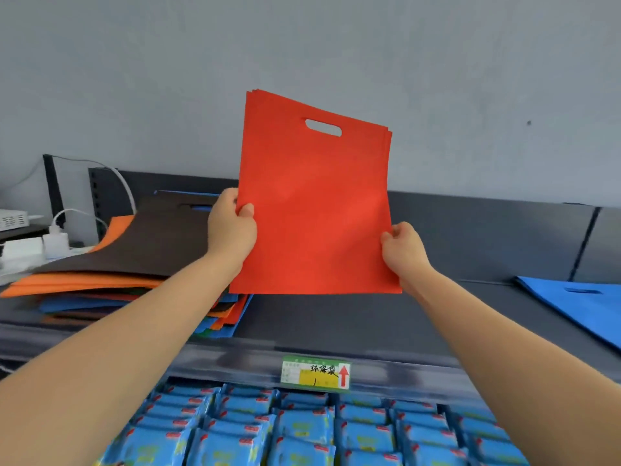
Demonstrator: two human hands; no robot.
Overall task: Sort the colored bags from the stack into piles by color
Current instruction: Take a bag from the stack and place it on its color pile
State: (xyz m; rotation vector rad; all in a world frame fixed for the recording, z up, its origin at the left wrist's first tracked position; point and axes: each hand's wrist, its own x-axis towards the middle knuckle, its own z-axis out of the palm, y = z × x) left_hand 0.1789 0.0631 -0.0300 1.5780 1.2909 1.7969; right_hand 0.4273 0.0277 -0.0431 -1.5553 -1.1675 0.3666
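1. Here, a bundle of red bags is held upright in the air between both hands, above the dark shelf and in front of the grey wall.
2. The left grip pinches the bundle's left edge about halfway down, with the thumb on the near face and the fingers behind.
3. The right grip pinches the right edge lower down, near the bottom corner, with the fingers curled round that edge.
4. Several layered edges show at the top corners, so the bundle holds more than 1 bag; the exact count cannot be told.
5. On the shelf to the left the mixed stack lies flat. A dark brown bag is on top, with orange, blue and red layers beneath, and the left forearm hides part of it.
6. At the shelf's right end a blue bag lies flat, well apart from the red bundle.
7. The shelf's front rail bears a label with a red arrow; the tier below holds rows of blue packets packed side by side.
8. The red bundle's long axis runs near vertical, with the handle cut-out at the top. The top edge slopes down to the right, and the broad face is turned toward the camera.
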